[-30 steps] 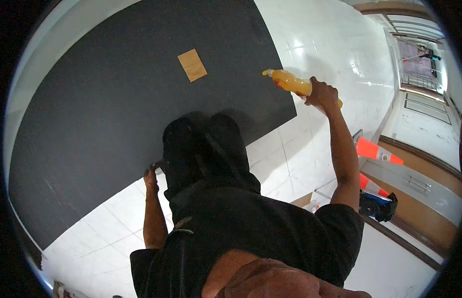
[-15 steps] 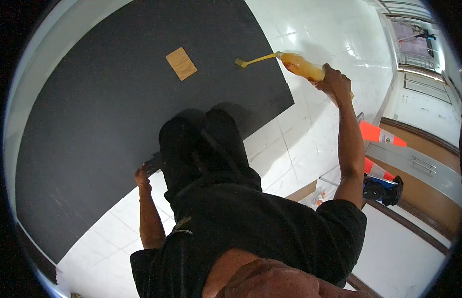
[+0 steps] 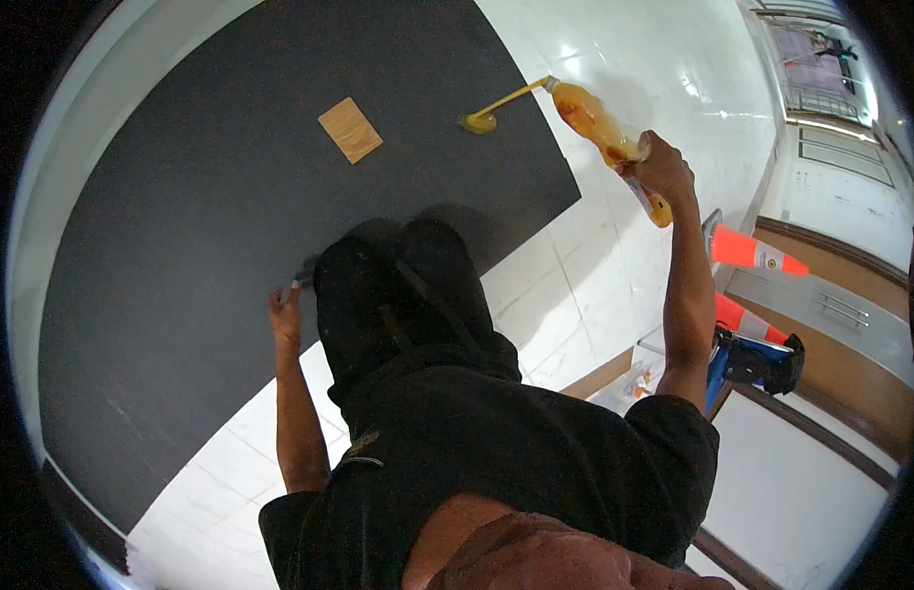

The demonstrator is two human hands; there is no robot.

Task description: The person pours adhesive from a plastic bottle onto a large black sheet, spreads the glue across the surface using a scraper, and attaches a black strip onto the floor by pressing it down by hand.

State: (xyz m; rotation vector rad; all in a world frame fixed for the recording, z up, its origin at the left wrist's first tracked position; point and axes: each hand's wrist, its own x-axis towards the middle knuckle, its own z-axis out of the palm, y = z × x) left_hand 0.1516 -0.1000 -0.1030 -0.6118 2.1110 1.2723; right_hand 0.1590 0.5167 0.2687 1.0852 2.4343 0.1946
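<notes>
My right hand (image 3: pixel 663 169) grips a clear plastic bottle (image 3: pixel 589 118) near its base, holding it tilted with the mouth toward the black board. Thick yellow-amber liquid partly fills the bottle. From its mouth a thin yellow stream (image 3: pixel 511 98) falls into a small glossy puddle (image 3: pixel 479 123) on the black board (image 3: pixel 211 197). Beside my left knee, my left hand (image 3: pixel 286 315) is raised with its fingers bent around a dark, blurred object (image 3: pixel 306 272) whose kind I cannot make out. A light wooden square (image 3: pixel 350 130) lies flat on the board, left of the puddle.
White glossy floor tiles (image 3: pixel 550 265) border the board. To my right stand orange-and-white traffic cones (image 3: pixel 752 249), a blue and black item (image 3: pixel 757 364) and a cabinet with a metal handle (image 3: pixel 842 310). A pale curved edge (image 3: pixel 58 147) runs along the left.
The bottle has tipped more steeply, its mouth rising and its base dropping. The puddle has grown. My left hand has moved up beside the knee, along with the dark object.
</notes>
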